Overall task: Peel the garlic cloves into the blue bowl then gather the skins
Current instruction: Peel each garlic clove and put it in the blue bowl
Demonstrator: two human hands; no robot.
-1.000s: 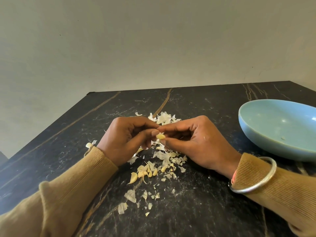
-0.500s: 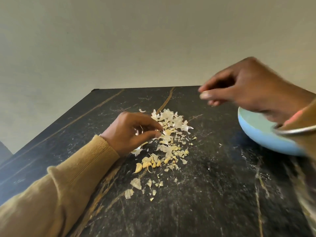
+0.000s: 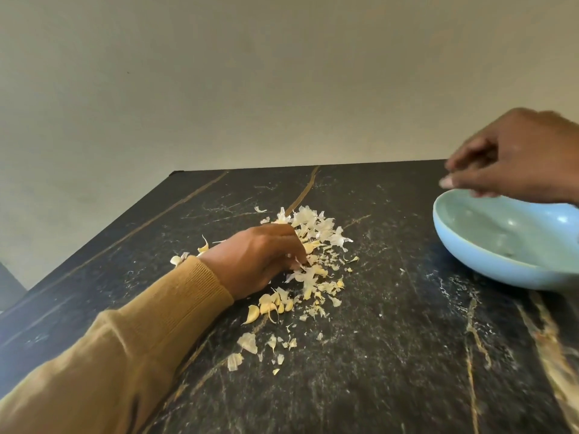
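My left hand (image 3: 253, 261) rests knuckles-up on the dark table, its fingers curled down into the pile of white garlic skins (image 3: 316, 223); what lies under the fingertips is hidden. A few yellowish garlic cloves (image 3: 269, 305) lie just in front of that hand. My right hand (image 3: 517, 158) hovers, blurred, above the far rim of the blue bowl (image 3: 470, 264) at the right. Its thumb and fingers are apart and I see nothing between them. The bowl's visible inside shows only a small speck.
Loose skin flakes (image 3: 247, 343) trail toward me on the black marble-patterned table (image 3: 391, 355). The table's far edge meets a plain wall. Two more scraps lie by my left sleeve (image 3: 175, 260).
My right hand left the pile with the peeled clove and swung right and up over the bowl. My left hand dropped onto the skins, and the view tilted upward.
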